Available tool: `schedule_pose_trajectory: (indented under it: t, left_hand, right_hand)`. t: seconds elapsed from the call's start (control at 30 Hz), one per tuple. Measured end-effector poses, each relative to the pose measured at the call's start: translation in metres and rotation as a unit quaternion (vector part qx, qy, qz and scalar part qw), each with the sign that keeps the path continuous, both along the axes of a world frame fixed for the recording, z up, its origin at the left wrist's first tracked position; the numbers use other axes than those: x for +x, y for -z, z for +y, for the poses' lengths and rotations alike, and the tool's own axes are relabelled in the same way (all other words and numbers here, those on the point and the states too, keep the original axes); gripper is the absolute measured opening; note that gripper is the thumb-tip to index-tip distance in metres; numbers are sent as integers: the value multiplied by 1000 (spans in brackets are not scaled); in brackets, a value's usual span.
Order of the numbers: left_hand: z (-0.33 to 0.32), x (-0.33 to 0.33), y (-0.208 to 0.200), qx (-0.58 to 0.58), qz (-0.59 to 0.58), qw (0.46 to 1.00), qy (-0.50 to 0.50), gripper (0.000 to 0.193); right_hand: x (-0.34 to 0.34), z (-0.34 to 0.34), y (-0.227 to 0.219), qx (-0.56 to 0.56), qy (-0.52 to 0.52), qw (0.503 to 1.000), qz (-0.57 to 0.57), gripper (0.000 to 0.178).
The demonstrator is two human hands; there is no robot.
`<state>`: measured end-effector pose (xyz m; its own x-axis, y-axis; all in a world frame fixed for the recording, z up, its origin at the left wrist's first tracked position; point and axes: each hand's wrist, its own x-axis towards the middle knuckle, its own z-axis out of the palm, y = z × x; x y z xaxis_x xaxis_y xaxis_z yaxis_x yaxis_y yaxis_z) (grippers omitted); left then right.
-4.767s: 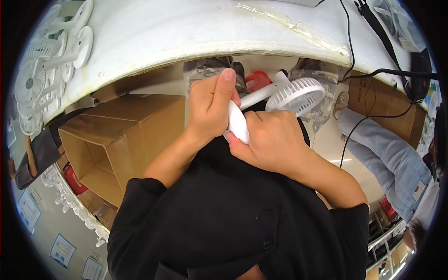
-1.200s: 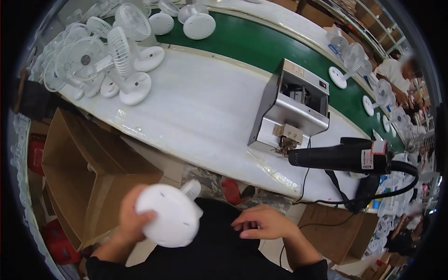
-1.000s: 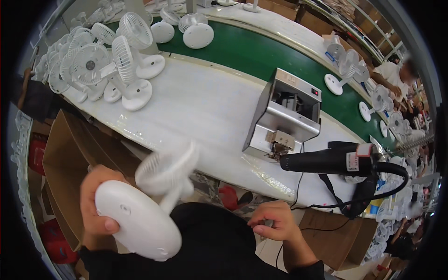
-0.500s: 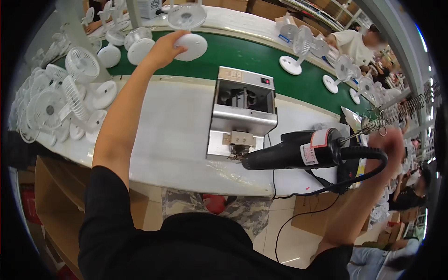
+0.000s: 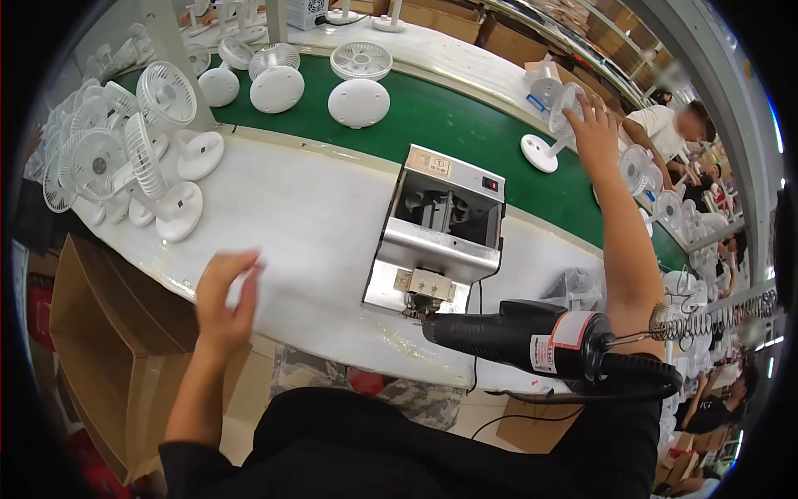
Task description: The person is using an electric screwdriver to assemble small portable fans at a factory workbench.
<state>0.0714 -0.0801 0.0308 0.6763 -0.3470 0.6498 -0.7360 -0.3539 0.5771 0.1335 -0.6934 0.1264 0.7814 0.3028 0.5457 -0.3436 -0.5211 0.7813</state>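
My right hand (image 5: 592, 137) reaches to the far right, its fingers round the head of a white desk fan (image 5: 540, 154). That fan's round base is on the green conveyor belt (image 5: 457, 121). My left hand (image 5: 223, 306) is over the near left part of the white worktable (image 5: 287, 195), blurred by motion. It holds nothing, and its thumb stands apart from the bent fingers. Between my arms sits a metal machine (image 5: 445, 237) with a red switch. A black hand-held power tool (image 5: 507, 337) hangs from a coiled spring (image 5: 715, 316) before it.
Several white fans (image 5: 133, 154) crowd the table's left end. Another fan lies on the belt, its round base (image 5: 358, 103) facing me. An open cardboard box (image 5: 125, 358) is below the table's left edge. Black cables (image 5: 532, 416) trail near the tool. A co-worker (image 5: 665, 129) is beyond the belt.
My left hand has let go of the fan on the belt and come back toward me. My right hand has moved from beside the power tool to the fan at far right.
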Motion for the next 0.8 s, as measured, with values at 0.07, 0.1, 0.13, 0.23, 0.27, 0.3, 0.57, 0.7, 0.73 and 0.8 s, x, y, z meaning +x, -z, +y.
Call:
schedule_pose_trajectory:
  t: [0.07, 0.1, 0.13, 0.23, 0.27, 0.3, 0.57, 0.7, 0.73, 0.8]
  left_hand:
    - [33, -32, 11, -41, 100, 992, -60, 31]
    - [43, -40, 13, -60, 153, 982, -93, 30]
    - [47, -43, 10, -56, 154, 982, -94, 30]
    - [50, -51, 4, -117, 220, 965, -81, 29]
    - [48, -51, 2, -138, 243, 957, -72, 29]
    - [44, -51, 2, -137, 242, 960, -42, 30]
    - [-1, -57, -3, -149, 222, 946, 185, 32]
    - [2, -63, 5, -127, 253, 903, 322, 32]
    - [2, -66, 5, -114, 261, 888, 362, 32]
    - [3, -74, 8, -111, 343, 831, 423, 31]
  right_hand:
    - [4, -7, 0, 16, 17, 1000, 11, 28]
    - [3, -8, -1, 25, 26, 999, 14, 27]
    - [1, -5, -3, 29, 26, 999, 16, 27]
    - [-34, 5, -17, 71, -23, 996, 46, 27]
    - [-50, 8, -22, 83, -34, 994, 56, 27]
    - [-63, 14, -23, 89, -30, 994, 59, 27]
    - [-246, 83, -25, 409, -83, 894, -163, 38]
    - [-394, 162, -50, 549, 1, 758, -351, 44]
    - [-416, 173, -47, 606, -61, 693, -386, 46]
    - [-482, 176, -43, 692, -177, 593, -371, 47]
